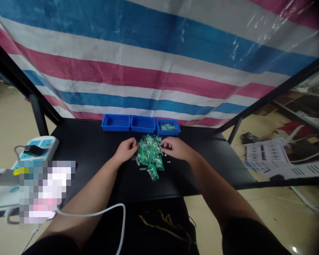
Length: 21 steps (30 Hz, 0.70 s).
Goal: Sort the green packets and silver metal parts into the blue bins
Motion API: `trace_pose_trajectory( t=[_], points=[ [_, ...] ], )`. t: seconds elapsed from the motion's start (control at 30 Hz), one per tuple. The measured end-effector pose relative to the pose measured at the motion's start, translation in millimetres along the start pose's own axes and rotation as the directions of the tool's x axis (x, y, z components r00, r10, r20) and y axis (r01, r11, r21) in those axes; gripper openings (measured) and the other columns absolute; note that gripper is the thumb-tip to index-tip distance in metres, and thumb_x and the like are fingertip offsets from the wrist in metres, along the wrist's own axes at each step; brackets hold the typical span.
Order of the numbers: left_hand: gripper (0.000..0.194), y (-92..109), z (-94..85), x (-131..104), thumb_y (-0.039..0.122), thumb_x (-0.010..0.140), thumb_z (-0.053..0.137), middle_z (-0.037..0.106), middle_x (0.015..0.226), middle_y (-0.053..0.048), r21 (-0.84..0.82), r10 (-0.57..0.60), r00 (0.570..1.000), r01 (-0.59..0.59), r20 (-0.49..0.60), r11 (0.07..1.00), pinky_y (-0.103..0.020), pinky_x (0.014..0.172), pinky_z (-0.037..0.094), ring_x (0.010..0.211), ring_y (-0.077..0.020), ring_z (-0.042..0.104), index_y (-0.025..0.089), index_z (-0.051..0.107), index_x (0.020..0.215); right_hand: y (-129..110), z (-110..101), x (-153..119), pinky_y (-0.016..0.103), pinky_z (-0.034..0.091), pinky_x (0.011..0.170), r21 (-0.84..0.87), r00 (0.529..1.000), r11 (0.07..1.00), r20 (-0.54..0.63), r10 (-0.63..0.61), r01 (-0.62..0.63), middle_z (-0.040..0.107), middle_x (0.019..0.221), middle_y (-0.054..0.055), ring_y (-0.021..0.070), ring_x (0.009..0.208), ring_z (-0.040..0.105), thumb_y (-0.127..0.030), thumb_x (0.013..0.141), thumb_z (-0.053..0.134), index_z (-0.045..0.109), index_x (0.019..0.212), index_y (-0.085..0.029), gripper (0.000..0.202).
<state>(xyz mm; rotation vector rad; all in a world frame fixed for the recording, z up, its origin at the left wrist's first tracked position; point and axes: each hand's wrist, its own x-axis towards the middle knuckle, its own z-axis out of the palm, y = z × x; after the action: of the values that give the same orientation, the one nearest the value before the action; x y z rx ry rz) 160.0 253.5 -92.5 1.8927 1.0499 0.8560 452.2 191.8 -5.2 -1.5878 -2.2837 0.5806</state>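
Observation:
A heap of small green-tinted clear plastic packets (149, 150), mixed with loose small hardware, lies on the black table between my two hands. My left hand (126, 151) is at the heap's left edge, its fingers curled and closed together; whatever they may pinch is too small to make out. At the right edge, my right hand (179, 149) reaches in with thumb and forefinger apart, the tips by the packets. One packet (152, 172) sits at the near side of the heap. A small screw-like piece (168, 162) lies alone below my right hand.
Behind the heap stand three blue bins: a left bin (116, 123), a middle bin (143, 124) and a right bin (168, 127) holding similar packets. A power strip (51, 145) and a white cable (95, 214) are on the left. A striped sheet (149, 74) hangs behind.

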Motion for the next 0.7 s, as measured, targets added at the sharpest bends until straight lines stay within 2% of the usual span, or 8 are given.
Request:
trace_pose_trajectory(
  t=[0.1, 0.17, 0.27, 0.33, 0.43, 0.53, 0.63, 0.7],
  points=[
    [0.029, -0.7, 0.0, -0.1, 0.035, 0.086, 0.060, 0.040, 0.061, 0.007, 0.003, 0.003, 1.000, -0.003, 0.005, 1.000, -0.024, 0.058, 0.030, 0.059, -0.0117, 0.037, 0.022, 0.040, 0.070, -15.5, 7.8, -19.9, 0.026, 0.044, 0.073, 0.011, 0.995, 1.000, 0.099, -0.007, 0.006, 0.068, 0.094, 0.002, 0.0162, 0.081, 0.061, -0.035, 0.083, 0.075, 0.071, 0.102, -0.023, 0.023],
    [0.029, -1.3, 0.0, 0.0, 0.035, 0.086, 0.060, 0.040, 0.061, 0.006, 0.007, 0.006, 1.000, -0.006, 0.005, 1.000, -0.024, 0.058, 0.031, 0.059, -0.0117, 0.038, 0.022, 0.040, 0.070, -22.8, 15.0, -30.4, 0.029, 0.046, 0.076, -0.002, 0.992, 1.000, 0.129, 0.013, -0.013, 0.067, 0.100, 0.003, 0.0194, 0.088, 0.062, -0.042, 0.078, 0.081, 0.069, 0.108, -0.024, 0.037],
    [0.029, -1.5, 0.0, 0.4, 0.035, 0.086, 0.060, 0.040, 0.061, 0.006, 0.016, -0.001, 1.000, 0.000, 0.004, 1.000, -0.025, 0.058, 0.031, 0.059, -0.0119, 0.038, 0.022, 0.039, 0.070, -30.5, 28.9, -41.7, 0.038, 0.048, 0.088, -0.082, 0.994, 0.997, 0.106, 0.009, 0.000, 0.065, 0.112, 0.007, 0.0270, 0.102, 0.060, -0.045, 0.068, 0.089, 0.066, 0.120, -0.026, 0.060],
    [0.029, -0.9, -0.1, 0.5, 0.035, 0.085, 0.060, 0.041, 0.061, 0.006, 0.014, -0.004, 1.000, 0.004, 0.004, 1.000, -0.025, 0.058, 0.031, 0.059, -0.0121, 0.038, 0.022, 0.040, 0.070, -34.3, 38.7, -47.3, 0.042, 0.048, 0.092, -0.143, 0.998, 0.990, 0.063, 0.020, -0.011, 0.064, 0.117, 0.008, 0.0298, 0.107, 0.058, -0.039, 0.068, 0.089, 0.064, 0.125, -0.027, 0.063],
    [0.028, 0.2, -0.3, 0.3, 0.035, 0.084, 0.061, 0.041, 0.061, 0.006, 0.007, -0.004, 1.000, 0.004, -0.002, 1.000, -0.024, 0.058, 0.031, 0.059, -0.0121, 0.038, 0.022, 0.041, 0.070, -37.6, 50.2, -54.6, 0.043, 0.049, 0.093, -0.186, 0.999, 0.981, -0.015, 0.050, -0.052, 0.065, 0.116, 0.009, 0.0295, 0.107, 0.059, -0.028, 0.076, 0.080, 0.063, 0.128, -0.026, 0.054],
    [0.029, 0.0, -0.2, -0.1, 0.035, 0.084, 0.061, 0.040, 0.061, 0.006, 0.007, -0.005, 1.000, 0.005, -0.003, 1.000, -0.024, 0.059, 0.031, 0.059, -0.0121, 0.038, 0.022, 0.040, 0.069, -36.3, 55.8, -61.4, 0.043, 0.050, 0.094, -0.152, 0.991, 0.986, -0.120, 0.057, -0.075, 0.068, 0.110, 0.008, 0.0278, 0.105, 0.062, -0.021, 0.083, 0.068, 0.066, 0.124, -0.027, 0.042],
    [0.029, -1.6, 0.2, -0.2, 0.035, 0.085, 0.060, 0.040, 0.062, 0.006, 0.014, 0.002, 1.000, -0.002, -0.001, 1.000, -0.024, 0.059, 0.031, 0.060, -0.0121, 0.038, 0.022, 0.040, 0.070, -31.2, 56.6, -66.2, 0.039, 0.052, 0.084, -0.011, 0.959, 0.990, -0.251, 0.130, -0.137, 0.071, 0.101, 0.006, 0.0244, 0.092, 0.066, -0.020, 0.091, 0.058, 0.070, 0.112, -0.028, 0.026],
    [0.029, -2.6, 0.6, -0.3, 0.035, 0.085, 0.061, 0.040, 0.061, 0.006, 0.012, 0.003, 1.000, -0.003, 0.000, 1.000, -0.024, 0.059, 0.031, 0.059, -0.0120, 0.037, 0.022, 0.040, 0.070, -27.6, 55.2, -67.7, 0.036, 0.053, 0.077, 0.125, 0.926, 0.975, -0.313, 0.212, -0.181, 0.072, 0.098, 0.006, 0.0216, 0.080, 0.066, -0.025, 0.094, 0.056, 0.071, 0.106, -0.028, 0.019]
  ],
)
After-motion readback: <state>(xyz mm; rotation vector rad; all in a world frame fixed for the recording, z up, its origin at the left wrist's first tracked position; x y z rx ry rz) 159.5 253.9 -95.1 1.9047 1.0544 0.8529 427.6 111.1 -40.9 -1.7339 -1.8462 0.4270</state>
